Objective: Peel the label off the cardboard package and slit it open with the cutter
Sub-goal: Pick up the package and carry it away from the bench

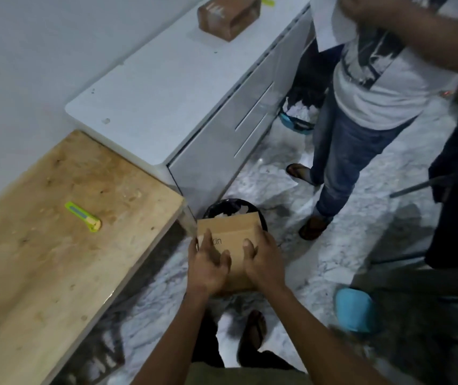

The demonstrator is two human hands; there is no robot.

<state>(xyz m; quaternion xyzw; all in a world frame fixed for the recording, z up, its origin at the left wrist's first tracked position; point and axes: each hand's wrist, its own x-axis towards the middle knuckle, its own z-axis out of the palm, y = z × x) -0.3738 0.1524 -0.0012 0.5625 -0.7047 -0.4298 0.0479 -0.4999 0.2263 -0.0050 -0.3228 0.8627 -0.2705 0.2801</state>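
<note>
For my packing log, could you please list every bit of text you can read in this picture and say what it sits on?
"cln", or close to it: dark letters on the cardboard package, partly hidden by the left hand; the reading is uncertain.
White marks on the second cardboard package on the white cabinet: too blurred to read.
Dark print on the bystander's white shirt: a graphic, no readable words.

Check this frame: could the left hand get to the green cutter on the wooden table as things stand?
Probably yes. The cutter lies uncovered on the wooden table, but the left hand must first leave the cardboard package.

Bare forearms, no sleeves; olive-green top (pixel 244 375); dark sandals (pixel 254 333) on both feet.
</note>
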